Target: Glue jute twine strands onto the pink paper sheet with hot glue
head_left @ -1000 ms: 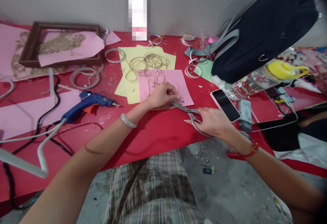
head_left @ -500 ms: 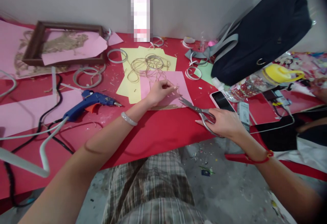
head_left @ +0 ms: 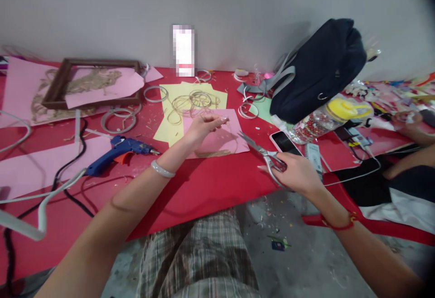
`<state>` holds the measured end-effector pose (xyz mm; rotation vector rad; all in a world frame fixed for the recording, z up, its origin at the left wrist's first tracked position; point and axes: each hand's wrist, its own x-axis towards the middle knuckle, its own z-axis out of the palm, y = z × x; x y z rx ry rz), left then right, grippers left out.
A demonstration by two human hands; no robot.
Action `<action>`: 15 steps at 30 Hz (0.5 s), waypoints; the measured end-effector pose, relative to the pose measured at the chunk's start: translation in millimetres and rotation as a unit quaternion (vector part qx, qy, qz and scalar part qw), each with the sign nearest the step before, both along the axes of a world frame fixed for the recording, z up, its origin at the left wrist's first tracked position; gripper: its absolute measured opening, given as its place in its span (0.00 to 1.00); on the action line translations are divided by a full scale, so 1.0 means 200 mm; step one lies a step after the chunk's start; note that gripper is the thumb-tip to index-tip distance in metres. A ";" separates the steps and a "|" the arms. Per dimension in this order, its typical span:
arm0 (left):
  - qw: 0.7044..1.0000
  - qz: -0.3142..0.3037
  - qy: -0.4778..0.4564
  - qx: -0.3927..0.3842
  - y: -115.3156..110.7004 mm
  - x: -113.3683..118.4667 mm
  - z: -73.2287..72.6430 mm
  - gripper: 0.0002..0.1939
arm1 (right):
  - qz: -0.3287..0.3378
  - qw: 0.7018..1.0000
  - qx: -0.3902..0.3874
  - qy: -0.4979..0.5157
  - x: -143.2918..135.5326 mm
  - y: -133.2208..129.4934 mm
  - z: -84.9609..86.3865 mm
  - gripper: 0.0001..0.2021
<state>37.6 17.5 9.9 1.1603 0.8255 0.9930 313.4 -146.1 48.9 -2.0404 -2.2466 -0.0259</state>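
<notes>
Scissors [head_left: 260, 149] in R hand [head_left: 295, 171], blades toward L hand [head_left: 208, 128], apart.

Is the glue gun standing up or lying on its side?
On its side: the glue gun lies on the table, one flank facing up and its trigger toward the near edge.

The bare left forearm [head_left: 125, 209] is extended diagonally from the lower left, with the left wrist [head_left: 163, 168] nearly straight. The bare left hand [head_left: 204, 128] is directed rightward, its fingers bent and its fingertips drawn together near the thumb. The bare right forearm [head_left: 377, 250] is angled inward from the lower right, and the right wrist [head_left: 340, 218] is held in line with it. The bare right hand [head_left: 299, 171] is curled in a closed grip, set lower in view and apart from the left.
</notes>
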 end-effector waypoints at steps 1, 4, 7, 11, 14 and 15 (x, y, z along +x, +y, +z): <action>1.000 0.001 0.009 0.015 0.00 -0.02 0.03 0.19 | -0.007 1.000 0.011 0.018 0.01 0.01 0.01 0.28; 0.997 0.010 0.033 0.070 0.00 -0.11 0.14 0.18 | -0.035 0.997 0.022 0.060 0.01 0.09 0.03 0.32; 0.990 0.034 0.072 0.116 -0.02 -0.22 0.22 0.19 | -0.060 0.994 0.046 0.081 -0.02 0.26 0.05 0.34; 0.982 0.043 0.147 0.113 -0.06 -0.36 0.19 0.20 | -0.101 0.987 0.080 0.094 -0.12 0.54 0.06 0.31; 0.980 0.027 0.180 0.085 -0.11 -0.42 0.12 0.20 | -0.133 0.977 0.088 0.138 -0.20 0.69 0.02 0.28; 0.979 0.024 0.186 0.076 -0.12 -0.44 0.10 0.20 | -0.145 0.974 0.089 0.149 -0.22 0.72 0.00 0.27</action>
